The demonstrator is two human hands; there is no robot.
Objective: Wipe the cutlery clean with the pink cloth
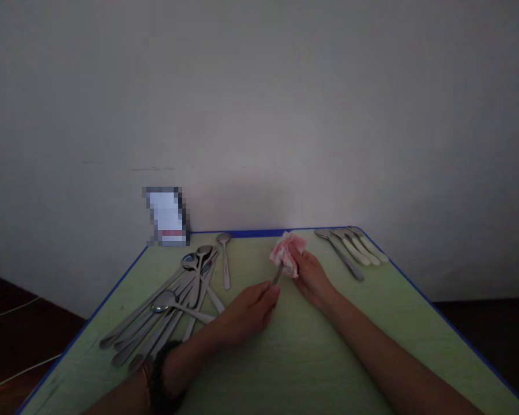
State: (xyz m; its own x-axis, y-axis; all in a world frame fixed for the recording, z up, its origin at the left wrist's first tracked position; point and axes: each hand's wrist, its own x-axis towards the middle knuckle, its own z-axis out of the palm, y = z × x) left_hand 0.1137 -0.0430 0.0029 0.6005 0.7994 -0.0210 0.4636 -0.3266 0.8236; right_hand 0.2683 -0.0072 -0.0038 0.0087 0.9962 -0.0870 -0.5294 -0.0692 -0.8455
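Observation:
Over the middle of the green table, my left hand [253, 308] grips the handle of a metal piece of cutlery [278, 273]. Its far end is wrapped in a crumpled pink and white cloth [286, 253], so I cannot tell its kind. Closed around that cloth is my right hand [310, 271], with the thumb on top. A pile of spoons and other long-handled steel cutlery [173, 308] lies left of my left hand, partly covered by my forearm. One single spoon [225, 259] rests apart from the pile, near the back edge.
At the back right lie several forks with white handles [357, 251] and one all-metal utensil [341, 256] beside them. A blurred-out phone-like screen [168, 216] stands at the back left corner. The green table [259, 374] has a blue edge and meets a plain wall [259, 115].

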